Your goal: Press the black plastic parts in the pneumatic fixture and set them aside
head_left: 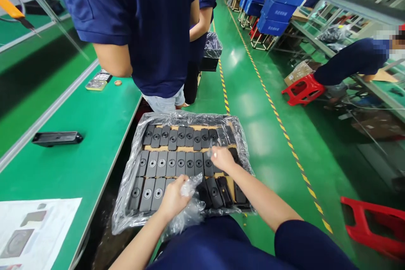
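In front of me stands a box lined with clear plastic film, its edges folded out over the rim. Inside lie rows of flat black rectangular parts, many with a round ring mark, with brown cardboard showing between the rows. My left hand is closed on bunched clear plastic film above the near row. Over the right side of the middle row, my right hand is closed, and a small bit of clear plastic shows at its fingertips. The parts beneath both hands are partly hidden.
A green workbench runs along the left, bearing a black housing and a printed sheet. A person in a dark blue shirt stands just beyond the box. Red stools and stacked blue bins are on the right.
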A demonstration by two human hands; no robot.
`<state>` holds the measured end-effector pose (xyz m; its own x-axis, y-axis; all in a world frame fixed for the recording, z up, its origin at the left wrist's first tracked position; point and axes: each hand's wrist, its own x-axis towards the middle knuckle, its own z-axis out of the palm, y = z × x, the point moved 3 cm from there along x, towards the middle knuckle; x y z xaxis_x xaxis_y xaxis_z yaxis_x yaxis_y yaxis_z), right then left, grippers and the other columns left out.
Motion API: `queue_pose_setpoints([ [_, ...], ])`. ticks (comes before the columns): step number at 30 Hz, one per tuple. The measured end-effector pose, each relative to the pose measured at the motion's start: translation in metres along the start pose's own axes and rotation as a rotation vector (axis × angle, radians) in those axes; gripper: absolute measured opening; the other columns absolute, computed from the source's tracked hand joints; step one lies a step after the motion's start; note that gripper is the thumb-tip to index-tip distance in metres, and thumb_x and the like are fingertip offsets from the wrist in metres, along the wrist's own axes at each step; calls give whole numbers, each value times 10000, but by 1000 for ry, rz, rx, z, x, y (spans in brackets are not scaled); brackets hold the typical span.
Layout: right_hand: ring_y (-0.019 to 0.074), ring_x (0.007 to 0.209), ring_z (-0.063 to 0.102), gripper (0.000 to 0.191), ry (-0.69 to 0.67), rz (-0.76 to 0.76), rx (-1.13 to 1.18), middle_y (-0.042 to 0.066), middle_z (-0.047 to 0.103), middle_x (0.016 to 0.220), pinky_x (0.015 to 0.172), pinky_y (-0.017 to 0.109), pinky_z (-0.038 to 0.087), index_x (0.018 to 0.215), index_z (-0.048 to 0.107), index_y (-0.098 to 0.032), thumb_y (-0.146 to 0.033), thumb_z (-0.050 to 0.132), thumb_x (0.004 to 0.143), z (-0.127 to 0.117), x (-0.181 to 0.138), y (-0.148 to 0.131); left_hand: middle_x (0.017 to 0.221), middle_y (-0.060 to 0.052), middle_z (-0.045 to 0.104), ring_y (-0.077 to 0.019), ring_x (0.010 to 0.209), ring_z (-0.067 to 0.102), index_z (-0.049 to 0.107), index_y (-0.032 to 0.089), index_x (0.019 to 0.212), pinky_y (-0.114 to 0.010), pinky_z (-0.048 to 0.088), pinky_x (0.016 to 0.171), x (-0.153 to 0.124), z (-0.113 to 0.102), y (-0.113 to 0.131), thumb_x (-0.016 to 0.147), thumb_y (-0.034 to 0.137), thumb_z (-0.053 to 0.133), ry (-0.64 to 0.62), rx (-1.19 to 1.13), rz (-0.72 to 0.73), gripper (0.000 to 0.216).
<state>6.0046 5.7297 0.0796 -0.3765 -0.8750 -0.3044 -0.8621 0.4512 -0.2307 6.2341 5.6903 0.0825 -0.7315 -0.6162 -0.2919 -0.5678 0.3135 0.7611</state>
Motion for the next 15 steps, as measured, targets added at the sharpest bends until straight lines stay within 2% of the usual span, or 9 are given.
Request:
queue_pose_setpoints([
  [2,152,749,653,117,-29,-91,104,39,702,815,652,207,450,858,670,-156,-144,574,792,7,-25,-21,916,-5,689,-177,768,635,426,215,1286,-261,434,728,7,7,8,674,90,559,-55,-38,40,639],
  [3,125,720,649,99,-53,-147,174,2,701,777,640,181,449,836,681,-171,-150,601,780,11,-35,-30,963,-16,693,-185,804,645,377,214,1348,-267,441,748,10,11,12,661,80,563,-76,-37,73,724],
  [4,105,703,647,87,-81,-196,249,-26,700,756,632,161,450,826,693,-184,-163,625,777,16,-43,-36,982,-28,694,-196,845,650,410,206,1333,-271,443,766,13,13,16,656,75,564,-86,-17,100,706],
  [6,94,701,652,71,-124,-234,357,-43,703,752,634,151,462,827,718,-197,-216,665,784,23,-47,-33,944,-51,694,-213,882,650,586,181,1090,-273,438,773,16,15,18,688,93,560,-62,45,97,412],
  [8,113,734,662,97,-116,-158,358,-21,711,787,662,177,479,838,731,-192,-260,669,807,25,-37,-9,848,-54,684,-204,836,648,610,178,821,-263,427,742,16,14,15,752,130,541,-18,88,32,108],
  [9,130,760,667,111,-90,-84,311,1,714,819,688,200,487,856,730,-185,-260,654,825,25,-28,8,797,-46,673,-193,797,643,589,182,751,-255,419,720,15,13,12,776,142,533,-1,101,-4,73],
  [12,191,884,663,188,19,166,119,105,687,1004,780,293,493,1003,686,-150,-160,542,882,20,6,62,746,-27,653,-171,747,625,545,188,697,-237,397,691,8,11,3,768,126,555,32,109,-52,95],
  [15,250,1011,620,265,48,260,-53,202,602,1169,840,358,485,1120,616,-104,-111,523,873,22,36,93,721,-18,638,-160,711,606,517,193,679,-233,392,675,1,12,-1,767,120,557,33,97,-56,122],
])
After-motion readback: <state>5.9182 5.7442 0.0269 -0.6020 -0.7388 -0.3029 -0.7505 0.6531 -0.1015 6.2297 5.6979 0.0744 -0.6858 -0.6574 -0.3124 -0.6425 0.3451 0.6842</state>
